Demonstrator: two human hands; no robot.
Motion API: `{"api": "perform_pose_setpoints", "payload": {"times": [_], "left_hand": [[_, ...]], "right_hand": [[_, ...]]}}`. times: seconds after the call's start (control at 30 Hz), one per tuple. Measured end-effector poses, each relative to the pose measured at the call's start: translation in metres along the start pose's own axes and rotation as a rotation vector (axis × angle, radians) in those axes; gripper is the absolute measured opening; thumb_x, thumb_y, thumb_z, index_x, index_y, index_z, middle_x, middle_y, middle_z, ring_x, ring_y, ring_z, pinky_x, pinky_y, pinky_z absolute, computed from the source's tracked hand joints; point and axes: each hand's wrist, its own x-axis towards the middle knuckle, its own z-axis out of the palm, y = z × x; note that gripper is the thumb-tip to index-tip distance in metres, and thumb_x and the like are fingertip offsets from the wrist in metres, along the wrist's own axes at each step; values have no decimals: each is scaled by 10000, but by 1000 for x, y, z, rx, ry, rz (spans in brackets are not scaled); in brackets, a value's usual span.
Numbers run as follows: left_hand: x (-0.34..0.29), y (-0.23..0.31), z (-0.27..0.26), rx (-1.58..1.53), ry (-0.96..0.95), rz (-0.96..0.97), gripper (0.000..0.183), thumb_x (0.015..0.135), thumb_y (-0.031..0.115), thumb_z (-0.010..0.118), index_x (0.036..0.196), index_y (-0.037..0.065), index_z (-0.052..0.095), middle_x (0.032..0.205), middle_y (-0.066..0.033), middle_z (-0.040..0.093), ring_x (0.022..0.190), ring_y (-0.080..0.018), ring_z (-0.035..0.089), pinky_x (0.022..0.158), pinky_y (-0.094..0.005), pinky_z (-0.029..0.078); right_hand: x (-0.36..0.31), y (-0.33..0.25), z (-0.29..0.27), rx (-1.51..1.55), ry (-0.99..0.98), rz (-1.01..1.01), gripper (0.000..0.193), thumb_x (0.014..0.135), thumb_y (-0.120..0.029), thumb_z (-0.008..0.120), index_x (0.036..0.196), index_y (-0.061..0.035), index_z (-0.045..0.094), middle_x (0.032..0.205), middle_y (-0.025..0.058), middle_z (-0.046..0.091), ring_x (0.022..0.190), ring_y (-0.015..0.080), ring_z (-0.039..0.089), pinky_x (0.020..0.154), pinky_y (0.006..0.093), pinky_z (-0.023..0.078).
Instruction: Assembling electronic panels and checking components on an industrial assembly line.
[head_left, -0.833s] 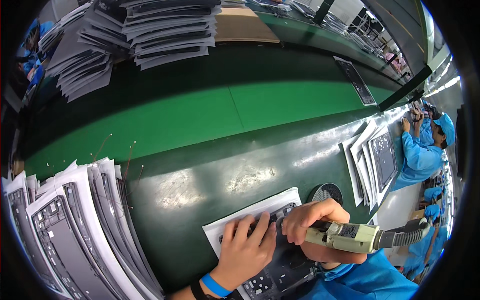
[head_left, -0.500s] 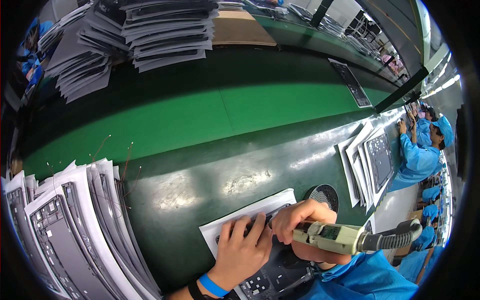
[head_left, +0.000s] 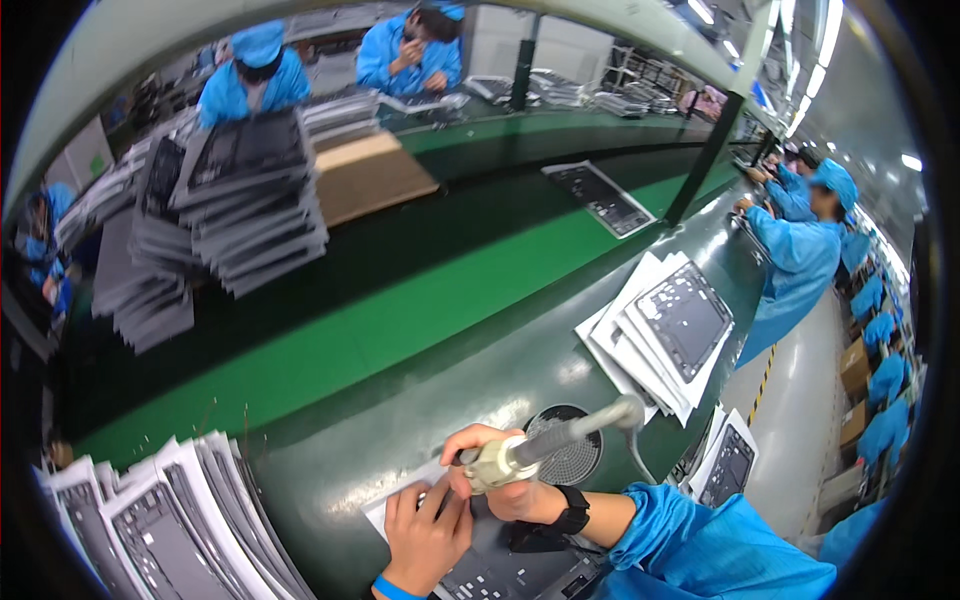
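Observation:
My right hand point(head_left: 515, 499) grips a pale electric screwdriver point(head_left: 488, 466), its grey cable curving off to the right. The tool's tip is hidden behind fingers. Under both hands lies a dark, flat device panel point(head_left: 505, 562) with small white patches, on a white sheet point(head_left: 376, 514). My left hand point(head_left: 425, 542) rests on the panel's left part with its fingers stretched out and slightly bent, close beside the screwdriver. A round black dish point(head_left: 577, 462) with a dimpled floor stands just beyond my right hand.
Sheet-separated panels point(head_left: 175, 535) stand at the near left; another pile point(head_left: 685, 325) lies to the right. A green conveyor belt point(head_left: 400, 330) crosses beyond the bench, with a single panel point(head_left: 603, 200) on it. Tall stacks point(head_left: 250, 215) and several blue-clad workers point(head_left: 805, 245) are farther off.
The view has tilted and swung right, bringing workers across the belt into sight. My right hand and screwdriver have turned, the cable end now pointing up and right. My left hand stays on the panel.

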Motion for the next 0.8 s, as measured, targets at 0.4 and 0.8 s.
{"api": "perform_pose_setpoints", "payload": {"times": [0.4, 0.8], "left_hand": [[-10, 6, -8, 207, -160, 13, 305, 816, 193, 657, 1109, 113, 686, 1148, -73, 658, 1021, -305, 573, 863, -444, 452], [-31, 44, -45, 190, -117, -46, 377, 819, 177, 695, 1187, 106, 653, 1215, -129, 588, 1106, -347, 520, 930, -462, 414]], "right_hand": [[-97, -53, -114, 571, 722, 106, 488, 957, -546, 490, 1034, -88, 641, 736, 54, 615, 652, 158, 578, 596, 327, 438], [-124, -14, -153, 1024, 992, 363, 457, 950, -505, 557, 1001, -54, 610, 769, 49, 624, 704, 144, 597, 712, 288, 507]]}}
